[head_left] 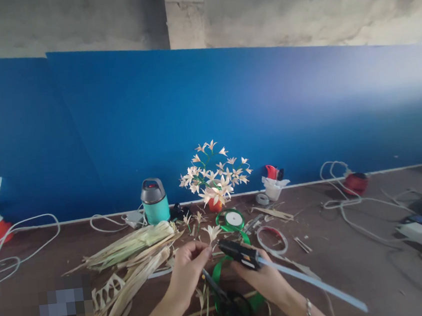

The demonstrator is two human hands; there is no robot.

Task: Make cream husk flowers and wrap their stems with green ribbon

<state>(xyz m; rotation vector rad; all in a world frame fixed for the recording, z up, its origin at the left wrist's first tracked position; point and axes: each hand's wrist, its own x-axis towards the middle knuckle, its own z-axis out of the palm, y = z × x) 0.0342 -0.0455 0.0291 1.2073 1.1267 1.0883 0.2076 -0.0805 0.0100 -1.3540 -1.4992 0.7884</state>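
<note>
My left hand (pixel 193 265) is closed in a pinch on a pale corn-husk flower (pixel 213 233), whose petals point up above the fingertips. In my right hand (pixel 263 278) is a black hot glue gun (pixel 239 253), its nozzle close to the base of the flower. A long translucent glue stick (pixel 318 283) sticks out of the back of the gun. Below and between my hands lie black scissors (pixel 229 302) and a loop of green ribbon (pixel 216 274). Whether the nozzle touches the flower I cannot tell.
Finished husk flowers (pixel 213 175) stand in a small orange pot (pixel 215 206) at the back. Dried husks (pixel 133 249) lie left, near a teal flask (pixel 156 208). A green ribbon spool (pixel 234 219), a tape ring (pixel 272 240) and white cables (pixel 346 209) lie on the brown table.
</note>
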